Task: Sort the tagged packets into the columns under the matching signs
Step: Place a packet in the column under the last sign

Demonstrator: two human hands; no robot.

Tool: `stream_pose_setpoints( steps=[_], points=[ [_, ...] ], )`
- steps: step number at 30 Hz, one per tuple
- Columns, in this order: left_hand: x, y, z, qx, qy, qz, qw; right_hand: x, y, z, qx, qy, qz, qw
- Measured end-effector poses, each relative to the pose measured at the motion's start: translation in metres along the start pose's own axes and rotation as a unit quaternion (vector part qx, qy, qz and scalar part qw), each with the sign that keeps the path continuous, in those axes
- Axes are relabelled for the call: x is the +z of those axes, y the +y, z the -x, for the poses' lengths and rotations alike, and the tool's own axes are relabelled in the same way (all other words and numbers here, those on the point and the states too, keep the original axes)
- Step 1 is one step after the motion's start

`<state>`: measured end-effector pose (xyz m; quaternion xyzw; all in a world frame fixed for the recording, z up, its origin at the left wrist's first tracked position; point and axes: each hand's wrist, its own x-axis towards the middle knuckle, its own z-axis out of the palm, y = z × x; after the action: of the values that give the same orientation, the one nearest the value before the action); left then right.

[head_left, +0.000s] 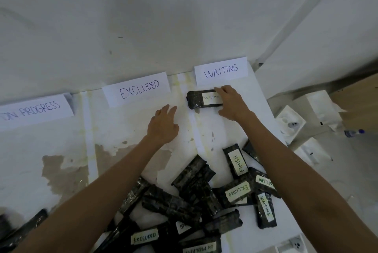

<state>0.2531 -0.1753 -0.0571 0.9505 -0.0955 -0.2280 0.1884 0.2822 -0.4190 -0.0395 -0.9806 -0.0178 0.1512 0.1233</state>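
Observation:
A black packet tagged WAITING (196, 99) lies flat just below the WAITING sign (221, 71). My right hand (232, 102) grips its right end, fingers over the far edge and thumb at the near edge. My left hand (163, 125) rests flat on the white table (126, 130) under the EXCLUDED sign (137, 89), fingers straight, holding nothing. The ON PROGRESS sign (33, 110) is at the far left. A heap of black tagged packets (196, 189) lies near me, with tags reading FINISH (238, 163), EXCLUDED (237, 191) and WAITING (264, 207).
Paper strips (90, 140) divide the table into columns. The wall stands right behind the signs. Past the table's right edge, white foam boxes (290, 123) and a pen (353, 132) lie on the floor. More black packets (18, 230) sit at the lower left.

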Motion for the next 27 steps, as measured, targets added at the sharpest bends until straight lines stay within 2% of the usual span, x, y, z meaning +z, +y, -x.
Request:
stream_pose_setpoints(
  steps=[3,8,15,27],
  points=[
    [-0.001,0.003,0.025,0.013,0.019,0.005,1.000,-0.003,-0.012,0.026,-0.006,0.013,-0.011,1.000],
    [0.001,0.001,0.080,0.019,0.035,0.029,0.999,-0.004,-0.042,0.089,-0.022,-0.009,-0.043,0.999],
    [0.011,-0.012,0.158,0.027,0.052,0.051,0.997,0.018,-0.076,0.173,-0.065,-0.044,-0.016,0.997],
    [0.065,-0.025,0.226,0.010,0.020,0.066,0.998,0.074,-0.093,0.235,-0.030,-0.113,-0.002,0.993]
  ],
)
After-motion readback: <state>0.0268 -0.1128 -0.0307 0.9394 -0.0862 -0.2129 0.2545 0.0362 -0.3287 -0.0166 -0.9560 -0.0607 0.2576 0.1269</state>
